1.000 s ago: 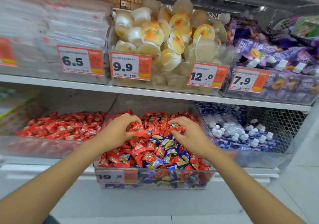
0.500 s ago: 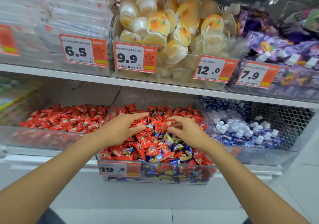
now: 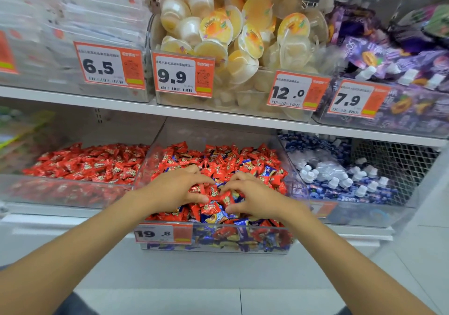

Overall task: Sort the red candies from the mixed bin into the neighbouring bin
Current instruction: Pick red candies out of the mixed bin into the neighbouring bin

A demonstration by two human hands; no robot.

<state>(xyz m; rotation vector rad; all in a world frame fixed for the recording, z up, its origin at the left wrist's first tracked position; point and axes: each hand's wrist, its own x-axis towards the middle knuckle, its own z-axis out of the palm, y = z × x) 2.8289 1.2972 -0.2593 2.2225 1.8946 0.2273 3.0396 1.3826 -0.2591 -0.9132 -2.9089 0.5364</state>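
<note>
A clear mixed bin (image 3: pixel 243 248) on the lower shelf holds red candies (image 3: pixel 226 161) mingled with blue and yellow ones (image 3: pixel 220 217). Left of it, a neighbouring clear bin (image 3: pixel 68 193) holds only red candies (image 3: pixel 92 164). Both hands are down in the mixed bin, near its front. My left hand (image 3: pixel 175 189) and my right hand (image 3: pixel 255 198) face each other with curled fingers, cupping a small heap of red candies (image 3: pixel 215 197) between them. Fingertips nearly meet above the heap.
A bin of blue packets with white caps (image 3: pixel 340 178) stands to the right. The upper shelf (image 3: pixel 145 107) carries bins of jelly cups (image 3: pixel 230 37) and purple pouches (image 3: pixel 401 62) with orange price tags. White floor lies below.
Both hands have drawn closer together and toward the bin's front, gathering red candies between them. The view has moved closer and tilted slightly upward.
</note>
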